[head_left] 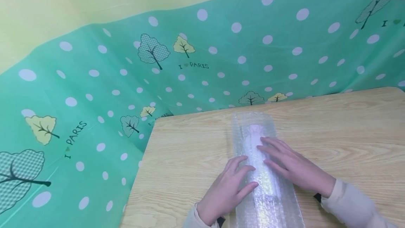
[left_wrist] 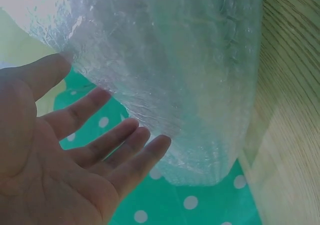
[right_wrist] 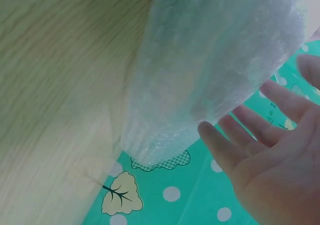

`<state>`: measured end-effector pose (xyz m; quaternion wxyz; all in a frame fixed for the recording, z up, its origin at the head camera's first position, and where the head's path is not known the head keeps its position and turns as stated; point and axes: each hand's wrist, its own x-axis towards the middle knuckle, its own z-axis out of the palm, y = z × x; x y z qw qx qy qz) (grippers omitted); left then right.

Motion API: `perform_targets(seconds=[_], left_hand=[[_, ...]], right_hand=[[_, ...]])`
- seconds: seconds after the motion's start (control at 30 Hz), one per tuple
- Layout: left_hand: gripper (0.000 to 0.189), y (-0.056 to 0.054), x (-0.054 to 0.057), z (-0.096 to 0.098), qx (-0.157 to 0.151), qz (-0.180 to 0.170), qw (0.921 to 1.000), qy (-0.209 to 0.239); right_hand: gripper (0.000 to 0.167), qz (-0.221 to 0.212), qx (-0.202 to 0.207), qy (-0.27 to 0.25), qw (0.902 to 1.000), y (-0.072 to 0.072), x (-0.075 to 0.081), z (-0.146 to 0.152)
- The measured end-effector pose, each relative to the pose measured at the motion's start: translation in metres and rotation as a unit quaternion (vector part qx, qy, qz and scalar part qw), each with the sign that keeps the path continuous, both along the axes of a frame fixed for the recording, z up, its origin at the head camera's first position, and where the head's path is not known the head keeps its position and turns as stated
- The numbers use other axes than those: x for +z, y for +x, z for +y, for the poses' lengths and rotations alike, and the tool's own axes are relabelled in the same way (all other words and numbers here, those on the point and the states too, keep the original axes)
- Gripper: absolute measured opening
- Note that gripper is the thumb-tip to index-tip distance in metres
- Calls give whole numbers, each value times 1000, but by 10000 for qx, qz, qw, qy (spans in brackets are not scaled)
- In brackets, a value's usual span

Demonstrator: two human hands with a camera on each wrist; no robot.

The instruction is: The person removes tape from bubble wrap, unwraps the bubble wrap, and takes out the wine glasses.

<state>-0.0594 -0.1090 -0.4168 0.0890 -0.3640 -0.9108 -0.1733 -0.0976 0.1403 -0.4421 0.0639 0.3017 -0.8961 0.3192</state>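
A long bundle of clear bubble wrap (head_left: 267, 201) lies lengthwise on the wooden table, running away from the person. Something pale and elongated shows through the wrap, but its kind cannot be made out. My left hand (head_left: 226, 187) lies along the bundle's left side, fingers spread and slightly bent, tips at the plastic. From the right, my right hand (head_left: 292, 164) reaches a little farther up, its fingertips on the top. Both wrist views show loosely extended fingers against the rounded bubble wrap (left_wrist: 170, 70), and neither hand curls round it.
The light wooden table (head_left: 183, 157) extends to both sides of the bundle. Behind it and at the left hangs a green cloth (head_left: 126, 90) with white dots, printed trees and lettering. The wrap's far end lies near the table's back edge.
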Motion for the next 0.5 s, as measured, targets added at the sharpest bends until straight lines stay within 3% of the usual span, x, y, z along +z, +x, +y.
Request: perform_targets(seconds=[0.13, 0.33, 0.5], left_hand=[[35, 1, 2, 0, 87, -178, 9998, -21], [37, 1, 3, 0, 144, -258, 9996, -40], [38, 2, 1, 1, 153, -312, 9994, -40]], right_hand=[[52, -207, -107, -44, 9997, 2, 2, -2], [64, -83, -171, 86, 9998, 4, 4, -2], [64, -148, -184, 27, 9997, 5, 5, -1]])
